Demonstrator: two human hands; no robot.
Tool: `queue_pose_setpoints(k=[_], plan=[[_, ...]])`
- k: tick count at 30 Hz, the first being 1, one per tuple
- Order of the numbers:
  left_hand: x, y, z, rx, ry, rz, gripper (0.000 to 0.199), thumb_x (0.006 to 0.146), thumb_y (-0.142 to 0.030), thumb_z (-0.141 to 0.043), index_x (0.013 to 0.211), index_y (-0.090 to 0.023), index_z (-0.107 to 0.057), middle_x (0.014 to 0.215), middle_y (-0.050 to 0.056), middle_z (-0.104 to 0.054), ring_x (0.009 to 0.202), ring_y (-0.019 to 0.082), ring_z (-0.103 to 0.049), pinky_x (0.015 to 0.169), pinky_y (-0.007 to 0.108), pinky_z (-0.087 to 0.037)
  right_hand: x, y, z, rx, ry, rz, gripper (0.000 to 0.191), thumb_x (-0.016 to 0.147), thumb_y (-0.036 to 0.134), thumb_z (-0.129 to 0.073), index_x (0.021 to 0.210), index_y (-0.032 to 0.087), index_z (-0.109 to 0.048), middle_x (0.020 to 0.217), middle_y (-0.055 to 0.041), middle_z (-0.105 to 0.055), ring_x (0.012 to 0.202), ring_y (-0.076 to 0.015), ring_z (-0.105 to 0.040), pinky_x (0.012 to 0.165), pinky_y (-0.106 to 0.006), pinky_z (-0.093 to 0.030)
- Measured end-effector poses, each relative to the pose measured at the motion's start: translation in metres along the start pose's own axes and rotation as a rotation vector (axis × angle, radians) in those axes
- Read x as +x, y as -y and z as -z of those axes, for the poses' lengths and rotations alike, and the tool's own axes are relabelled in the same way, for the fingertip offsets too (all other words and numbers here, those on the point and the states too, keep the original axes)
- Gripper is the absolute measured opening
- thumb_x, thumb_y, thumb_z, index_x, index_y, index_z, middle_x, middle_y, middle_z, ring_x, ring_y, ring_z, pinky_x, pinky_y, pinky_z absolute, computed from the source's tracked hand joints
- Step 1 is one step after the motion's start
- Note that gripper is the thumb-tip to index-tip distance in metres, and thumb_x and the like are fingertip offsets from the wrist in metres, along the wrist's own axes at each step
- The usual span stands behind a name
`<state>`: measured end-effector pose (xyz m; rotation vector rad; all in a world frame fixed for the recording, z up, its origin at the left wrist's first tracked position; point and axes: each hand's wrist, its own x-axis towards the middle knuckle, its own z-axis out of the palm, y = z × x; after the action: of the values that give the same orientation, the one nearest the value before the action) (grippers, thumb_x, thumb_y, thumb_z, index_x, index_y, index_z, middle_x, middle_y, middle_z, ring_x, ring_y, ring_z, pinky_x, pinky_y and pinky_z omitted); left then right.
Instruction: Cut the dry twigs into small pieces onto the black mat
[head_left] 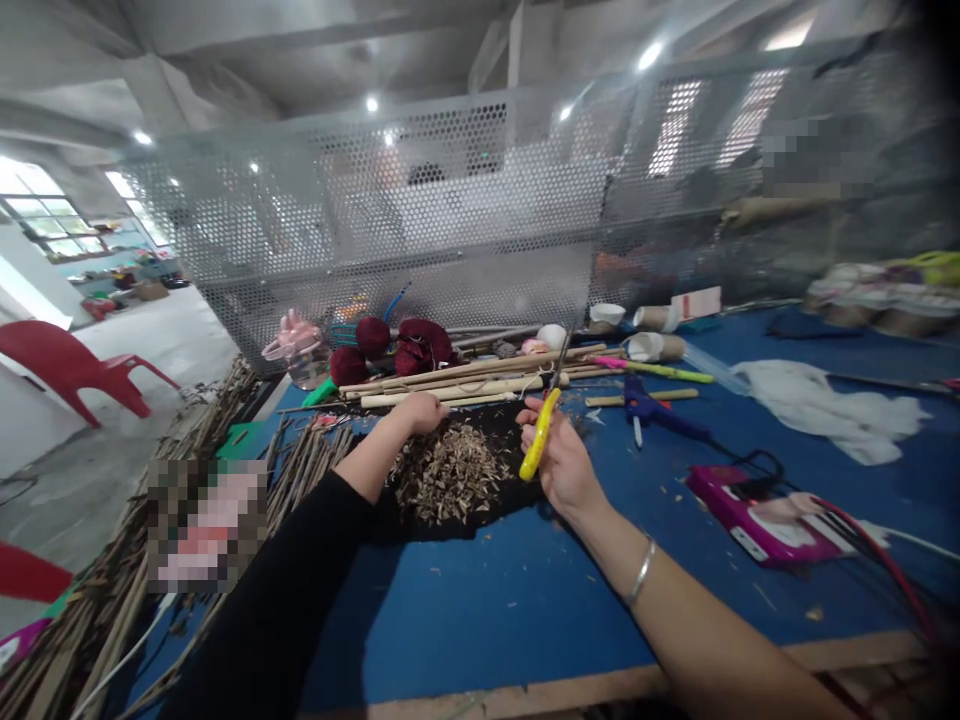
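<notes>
Our right hand (562,460) curls its fingers around the yellow curved handle of a slim metal tool (541,435), whose narrow end points toward the far side of the table. On the left, our left hand (421,412) is bunched narrow at the far left edge of a loose heap of short, pale brown plant pieces (454,470); we cannot tell whether its fingertips pinch anything. Low between our 2 hands, the heap sits on a dark black cloth (491,512), spread on the blue tabletop (480,620).

Left of the cloth, we see thin brown sticks (311,465) lying close together. Just beyond it, long pale wooden rods (480,372) lie across the table, with dark red yarn (424,345) at the far left. To the right, we have a blue glue gun (656,408), a magenta and white box (765,525) with cords nearer us, and a crumpled white cloth (825,400) farther right.
</notes>
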<state>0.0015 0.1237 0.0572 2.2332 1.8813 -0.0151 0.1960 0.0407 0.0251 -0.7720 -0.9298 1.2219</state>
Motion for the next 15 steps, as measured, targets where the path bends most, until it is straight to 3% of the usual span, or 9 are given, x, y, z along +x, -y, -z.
queue_pose_setpoints(k=[3,6,12,15], plan=[[0.011,-0.004,-0.005,-0.096,0.126,-0.073,0.039,0.068,-0.051,-0.053,0.073,-0.017,-0.07,0.071,0.005,-0.067,0.069,0.018,-0.059,0.067,0.023,-0.042,0.0,0.002,0.0,-0.007,0.005,0.001,0.043,0.059,0.029,-0.063,0.099,0.022,-0.05,0.083,0.0006,-0.052,0.059,-0.0092,-0.045,0.052,-0.023,-0.038],[0.01,0.0,-0.008,-0.184,0.191,-0.174,0.035,0.063,-0.049,-0.059,0.072,-0.017,-0.07,0.066,0.002,-0.065,0.063,0.015,-0.055,0.063,0.023,-0.04,-0.001,0.004,0.0,-0.017,0.021,0.013,0.042,0.061,0.032,-0.061,0.101,0.022,-0.048,0.083,0.0004,-0.052,0.058,-0.0093,-0.044,0.051,-0.023,-0.037],[-0.016,0.012,-0.006,-0.156,0.08,-0.29,0.028,0.07,-0.038,-0.054,0.08,-0.017,-0.069,0.067,0.001,-0.064,0.062,0.013,-0.051,0.061,0.022,-0.038,0.0,0.004,-0.002,-0.015,0.0,-0.042,0.044,0.059,0.036,-0.066,0.097,0.021,-0.049,0.079,0.0024,-0.049,0.053,-0.0068,-0.038,0.051,-0.022,-0.034],[-0.032,0.017,-0.007,-0.184,-0.014,-0.31,0.031,0.075,-0.04,-0.05,0.082,-0.016,-0.068,0.069,0.001,-0.064,0.063,0.013,-0.051,0.062,0.022,-0.037,0.002,0.001,-0.001,-0.135,0.064,-0.112,0.043,0.057,0.035,-0.068,0.093,0.02,-0.05,0.074,0.0041,-0.047,0.053,-0.0066,-0.038,0.051,-0.022,-0.032]])
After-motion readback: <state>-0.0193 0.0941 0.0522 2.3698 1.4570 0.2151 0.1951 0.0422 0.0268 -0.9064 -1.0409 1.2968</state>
